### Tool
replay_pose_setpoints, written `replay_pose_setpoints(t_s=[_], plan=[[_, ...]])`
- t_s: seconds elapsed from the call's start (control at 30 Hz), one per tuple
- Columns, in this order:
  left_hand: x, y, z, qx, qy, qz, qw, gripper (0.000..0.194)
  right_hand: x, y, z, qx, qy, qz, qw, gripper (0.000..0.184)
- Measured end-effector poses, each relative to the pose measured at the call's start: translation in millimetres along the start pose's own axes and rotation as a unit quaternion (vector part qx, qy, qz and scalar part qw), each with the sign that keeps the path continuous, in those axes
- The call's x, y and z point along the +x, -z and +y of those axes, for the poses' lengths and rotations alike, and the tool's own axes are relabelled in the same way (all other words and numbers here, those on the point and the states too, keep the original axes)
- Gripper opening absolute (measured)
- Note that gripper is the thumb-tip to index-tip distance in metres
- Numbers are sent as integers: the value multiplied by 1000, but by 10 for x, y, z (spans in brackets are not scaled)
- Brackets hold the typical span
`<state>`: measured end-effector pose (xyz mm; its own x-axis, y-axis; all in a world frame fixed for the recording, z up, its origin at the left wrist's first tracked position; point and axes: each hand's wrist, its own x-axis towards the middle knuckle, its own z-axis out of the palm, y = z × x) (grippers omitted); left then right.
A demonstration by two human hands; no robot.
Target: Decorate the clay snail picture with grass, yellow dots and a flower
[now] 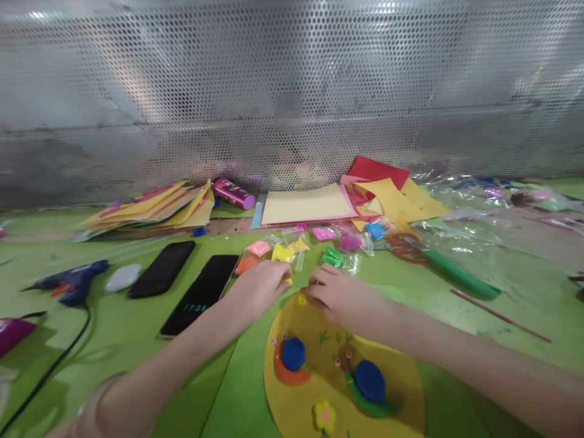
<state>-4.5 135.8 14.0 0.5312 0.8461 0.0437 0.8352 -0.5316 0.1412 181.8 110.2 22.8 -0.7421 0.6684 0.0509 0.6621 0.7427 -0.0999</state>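
A yellow paper disc (319,377) lies on a green sheet in front of me. On it are an orange clay snail (292,374) and a green clay snail (371,406), each with a blue round shell, and a yellow clay flower (325,417). My left hand (262,286) is just beyond the disc's far edge, pinching a small bit of yellow clay (288,281). My right hand (340,295) reaches over that edge with its fingers curled, beside a small yellow clay piece (302,298) on the disc. Its fingertips are partly hidden, so what they hold is unclear.
Small bags of coloured clay (332,257) lie just beyond my hands. Two phones (205,295) and a glue gun (75,283) are left; orange-handled scissors (406,248) and a green tool (460,274) are right. Paper stacks (310,204) stand before a perforated metal panel (292,73).
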Motion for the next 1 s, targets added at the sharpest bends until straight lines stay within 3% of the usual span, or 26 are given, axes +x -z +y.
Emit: replay_pose_setpoints(t_s=[0.17, 0.33, 0.43, 0.57, 0.63, 0.73, 0.83, 0.9, 1.0], plan=[[-53, -66, -30, -3, 1, 24, 1000, 23, 125, -93, 94, -37, 9, -7, 999, 19], [-147, -201, 1, 40, -27, 42, 998, 34, 87, -112, 39, -75, 34, -9, 997, 39], [-255, -272, 39, 64, -36, 69, 995, 40, 77, -146, 18, -98, 50, -5, 994, 29], [-357, -363, 60, 112, -109, 155, 975, 25, 47, -249, 29, -124, 58, 67, 988, 18], [-366, -407, 50, 114, -115, 187, 969, 21, 36, -303, 11, -124, 54, 96, 986, 17], [-359, -459, 30, 100, -107, 195, 970, 22, 56, -315, -51, -122, 35, 96, 987, 15], [-378, -493, 26, 96, -99, 181, 974, 25, 47, -179, -15, -62, 25, 73, 995, 27], [-406, -505, 31, 95, -89, 174, 976, 27, -88, -21, 153, 5, -11, 80, 997, 39], [-444, -507, 40, 126, -104, 186, 969, 41, -625, 209, 550, -4, -204, 127, 971, 30]])
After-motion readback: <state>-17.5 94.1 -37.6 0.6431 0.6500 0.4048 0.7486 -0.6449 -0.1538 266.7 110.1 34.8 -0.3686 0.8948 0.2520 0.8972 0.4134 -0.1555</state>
